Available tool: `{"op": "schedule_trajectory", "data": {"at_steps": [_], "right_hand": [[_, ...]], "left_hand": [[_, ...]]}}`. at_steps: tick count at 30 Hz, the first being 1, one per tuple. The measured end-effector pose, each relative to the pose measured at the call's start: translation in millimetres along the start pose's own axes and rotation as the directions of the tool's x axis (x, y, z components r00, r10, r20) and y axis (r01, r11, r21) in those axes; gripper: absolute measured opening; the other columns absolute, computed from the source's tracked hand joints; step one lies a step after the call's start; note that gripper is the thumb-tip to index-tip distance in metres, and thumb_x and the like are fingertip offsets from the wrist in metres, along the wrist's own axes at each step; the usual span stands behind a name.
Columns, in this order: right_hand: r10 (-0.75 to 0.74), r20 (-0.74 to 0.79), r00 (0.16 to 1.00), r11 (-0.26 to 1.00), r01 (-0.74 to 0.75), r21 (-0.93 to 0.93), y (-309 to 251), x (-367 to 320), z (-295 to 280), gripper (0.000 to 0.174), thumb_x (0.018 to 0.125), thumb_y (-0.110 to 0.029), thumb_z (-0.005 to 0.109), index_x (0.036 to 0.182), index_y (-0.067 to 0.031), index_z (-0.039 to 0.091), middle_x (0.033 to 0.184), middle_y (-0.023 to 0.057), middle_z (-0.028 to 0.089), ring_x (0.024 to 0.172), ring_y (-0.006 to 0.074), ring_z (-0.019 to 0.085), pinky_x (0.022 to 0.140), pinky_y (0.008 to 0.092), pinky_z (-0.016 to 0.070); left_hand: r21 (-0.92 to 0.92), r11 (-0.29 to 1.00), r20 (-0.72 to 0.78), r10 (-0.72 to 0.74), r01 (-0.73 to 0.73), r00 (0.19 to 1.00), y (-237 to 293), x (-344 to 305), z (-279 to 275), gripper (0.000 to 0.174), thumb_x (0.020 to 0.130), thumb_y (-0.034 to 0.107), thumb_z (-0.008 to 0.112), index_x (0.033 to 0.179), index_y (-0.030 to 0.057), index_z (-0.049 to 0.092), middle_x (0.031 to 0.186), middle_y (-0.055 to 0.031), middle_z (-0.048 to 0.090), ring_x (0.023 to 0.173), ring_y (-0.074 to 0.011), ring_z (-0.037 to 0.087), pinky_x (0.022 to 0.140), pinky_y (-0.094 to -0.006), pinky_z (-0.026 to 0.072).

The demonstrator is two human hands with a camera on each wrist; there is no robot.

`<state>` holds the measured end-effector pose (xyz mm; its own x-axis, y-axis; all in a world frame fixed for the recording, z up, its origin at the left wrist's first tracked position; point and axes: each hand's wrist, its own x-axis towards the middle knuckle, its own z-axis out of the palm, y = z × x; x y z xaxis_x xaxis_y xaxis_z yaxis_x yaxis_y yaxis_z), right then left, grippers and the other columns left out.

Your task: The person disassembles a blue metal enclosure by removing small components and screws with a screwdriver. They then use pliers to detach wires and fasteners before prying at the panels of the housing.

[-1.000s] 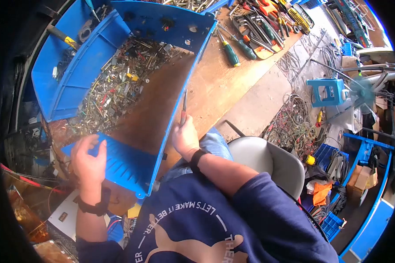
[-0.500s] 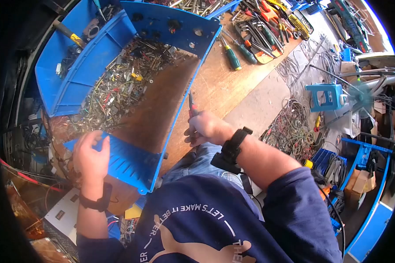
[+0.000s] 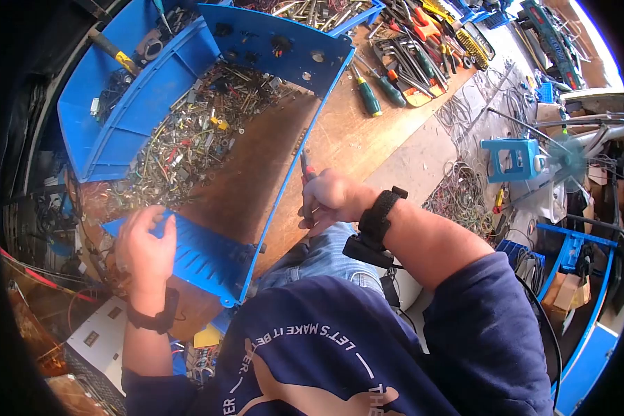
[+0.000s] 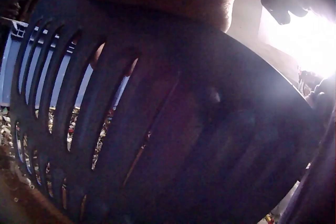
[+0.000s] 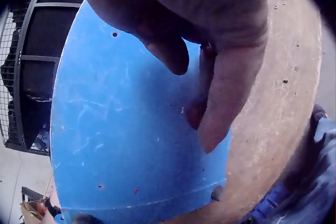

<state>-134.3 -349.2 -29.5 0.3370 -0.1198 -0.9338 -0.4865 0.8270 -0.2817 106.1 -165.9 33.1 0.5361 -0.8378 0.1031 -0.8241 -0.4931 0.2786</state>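
Observation:
A blue plastic housing (image 3: 277, 45) stands on the wooden table, its slotted side panel (image 3: 204, 263) nearest the body. My left hand (image 3: 145, 246) grips the outer edge of that panel, thumb apart from the fingers; the left wrist view shows the dark slots (image 4: 89, 98) close up. Outside the housing's long wall, my right hand (image 3: 331, 195) holds a slim tool with a dark metal end and a red grip (image 3: 308, 170). Most of the tool is hidden by the hand. In the right wrist view, curled fingers (image 5: 231, 92) overlap the scratched blue wall (image 5: 121, 124).
Loose screws and small metal parts (image 3: 187, 139) lie heaped inside the housing. Beyond it stands a blue bin (image 3: 118, 125) with a hammer (image 3: 114, 50) across it. Green-handled screwdrivers (image 3: 369, 97) and hex keys (image 3: 409, 62) lie at the table's far right. A blue stool (image 3: 513, 159) stands on the floor.
My right hand has shifted right, away from the housing's wall, and turned over, its elbow swinging outward with the tool still held. The left hand keeps its place on the slotted panel.

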Motion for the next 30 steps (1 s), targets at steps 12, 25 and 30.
{"op": "schedule_trajectory", "data": {"at_steps": [12, 25, 30], "right_hand": [[0.0, -0.015, 1.0, 1.0, 0.0, -0.022, -4.2, 2.5, 7.0, 0.011, 0.077, 0.003, 0.051, 0.088, 0.0024, 0.048, 0.076, 0.0188, 0.054, 0.069, 0.0356, 0.064, 0.062, 0.0552, 0.056], [-0.236, 0.049, 0.97, 0.972, 0.235, 0.024, 74.5, -9.4, -81.9, 0.032, 0.084, -0.007, 0.051, 0.115, -0.0007, 0.045, 0.091, 0.0146, 0.058, 0.073, 0.0256, 0.063, 0.061, 0.0425, 0.0588], [-0.25, 0.19, 0.949, 0.965, 0.261, -0.034, 85.0, 2.8, -114.5, 0.033, 0.082, -0.004, 0.049, 0.114, 0.0001, 0.045, 0.093, 0.0139, 0.058, 0.077, 0.0232, 0.064, 0.058, 0.0359, 0.059]], "left_hand": [[-0.017, 1.0, 0.0, 0.0, 0.0, 1.0, -1.0, 1.3, 0.3, 0.02, 0.071, 0.008, 0.071, 0.089, 0.0047, 0.065, 0.078, -0.0083, 0.063, 0.07, -0.0238, 0.057, 0.069, -0.0355, 0.0453], [0.018, 1.0, 0.094, -0.019, 0.017, 0.995, -12.5, 3.8, 6.3, 0.017, 0.07, 0.013, 0.072, 0.085, 0.0072, 0.066, 0.081, -0.0081, 0.064, 0.076, -0.0265, 0.058, 0.073, -0.0375, 0.0454], [-0.026, 1.0, 0.123, -0.013, 0.016, 0.992, -20.7, 3.2, 6.2, 0.013, 0.074, 0.01, 0.069, 0.085, 0.0025, 0.065, 0.085, -0.0118, 0.064, 0.082, -0.027, 0.059, 0.077, -0.0355, 0.045]]}}
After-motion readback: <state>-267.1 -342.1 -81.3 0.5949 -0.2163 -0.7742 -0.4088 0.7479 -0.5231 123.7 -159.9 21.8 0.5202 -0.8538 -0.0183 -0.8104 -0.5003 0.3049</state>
